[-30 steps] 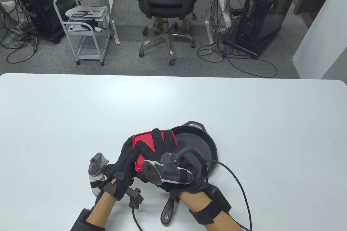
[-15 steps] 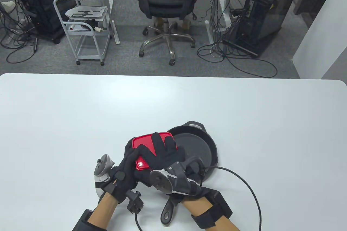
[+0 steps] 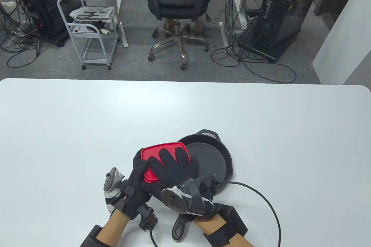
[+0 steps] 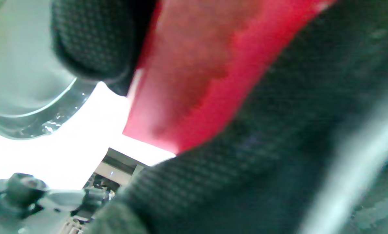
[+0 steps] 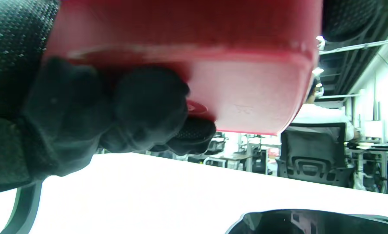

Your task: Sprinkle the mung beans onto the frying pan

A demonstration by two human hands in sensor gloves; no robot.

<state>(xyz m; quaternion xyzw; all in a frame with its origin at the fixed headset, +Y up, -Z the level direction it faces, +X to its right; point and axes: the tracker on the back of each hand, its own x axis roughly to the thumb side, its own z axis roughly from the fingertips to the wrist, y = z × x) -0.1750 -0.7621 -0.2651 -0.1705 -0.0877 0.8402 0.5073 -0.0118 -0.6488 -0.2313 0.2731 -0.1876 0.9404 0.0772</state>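
Both hands hold a red-lidded container (image 3: 165, 154) just above the near-left rim of the black frying pan (image 3: 213, 160), which sits on the white surface (image 3: 87, 128); the left hand (image 3: 134, 183) grips the container's left side, fingers curled around it; the right hand (image 3: 174, 168) lies spread across the red lid, fingers pointing away; the pan's handle (image 3: 178, 226) points toward the near edge.
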